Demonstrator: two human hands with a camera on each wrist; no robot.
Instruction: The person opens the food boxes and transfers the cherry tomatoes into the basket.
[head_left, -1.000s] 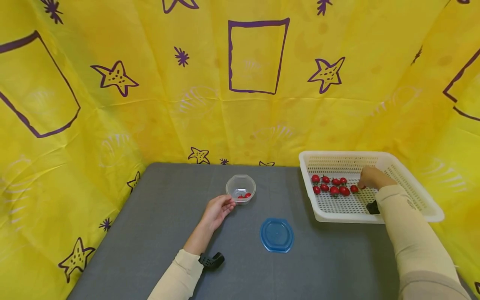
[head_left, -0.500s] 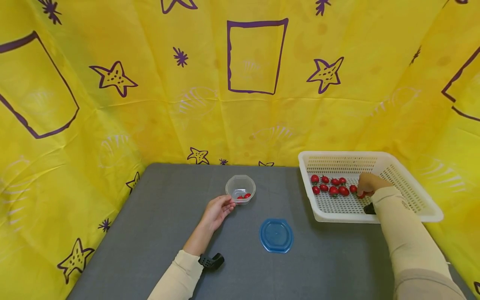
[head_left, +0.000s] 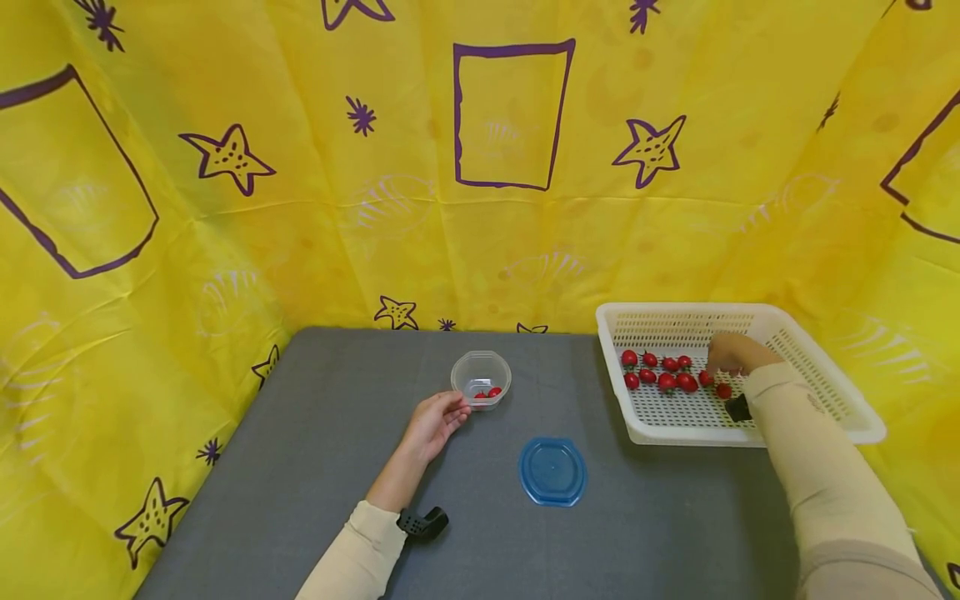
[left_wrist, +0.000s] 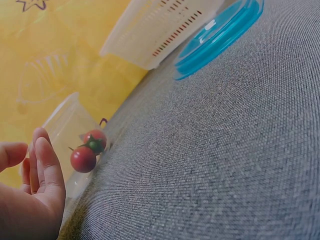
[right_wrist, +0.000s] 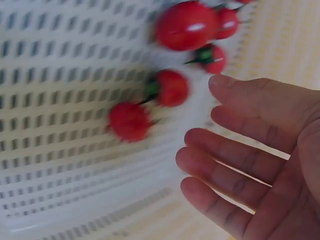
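Note:
My left hand [head_left: 433,421] is at the near left side of a small clear plastic container [head_left: 481,367], thumb and fingers pinching its rim. Two cherry tomatoes [left_wrist: 83,158] with green stems show through its wall in the left wrist view. Over at the right, my right hand [head_left: 737,353] hovers inside a white plastic basket [head_left: 697,434]. Its fingers are spread and hold nothing in the right wrist view. Below those fingertips lie a cherry tomato [right_wrist: 172,88] and another tomato [right_wrist: 130,122]. Several more red tomatoes [head_left: 667,382] lie in two rough rows in the basket.
A blue lid [head_left: 553,472] lies on the grey tabletop [head_left: 337,417] between the container and the basket. Yellow patterned cloth [head_left: 315,208] hangs behind and on both sides. The basket's raised walls surround the tomatoes.
My right hand has drawn back from a tomato at the row's near right end and shifted slightly left, leaving that tomato uncovered. My left hand and the container have stayed put.

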